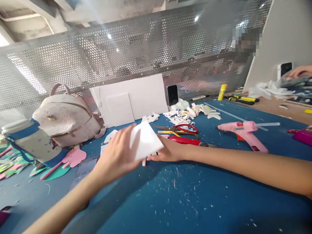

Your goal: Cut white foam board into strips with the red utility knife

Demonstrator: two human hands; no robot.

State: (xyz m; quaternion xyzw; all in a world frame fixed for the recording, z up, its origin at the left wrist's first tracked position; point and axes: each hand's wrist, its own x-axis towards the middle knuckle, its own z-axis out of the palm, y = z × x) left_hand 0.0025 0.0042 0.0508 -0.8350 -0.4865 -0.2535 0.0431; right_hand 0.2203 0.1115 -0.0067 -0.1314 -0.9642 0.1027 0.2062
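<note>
My left hand (119, 148) is closed on a flat white board piece (147, 140), which it holds tilted above the blue table (183, 200). Right behind that piece is my right hand (171, 150), its fingers curled and partly hidden. A small dark bit shows between them, too little of it to name. Just past my right hand lie scissors with red handles (185, 128) and a tool with a red grip (184, 141). Beside my left forearm a phone (86, 165) lies flat, partly covered by the arm.
A pink glue gun (247, 130) lies on the right, white scraps (192, 113) behind the scissors. White boards (146, 92) lean at the back beside a pale backpack (66, 114). A tumbler (32, 143) stands left. Another person's hand (307, 71) shows far right.
</note>
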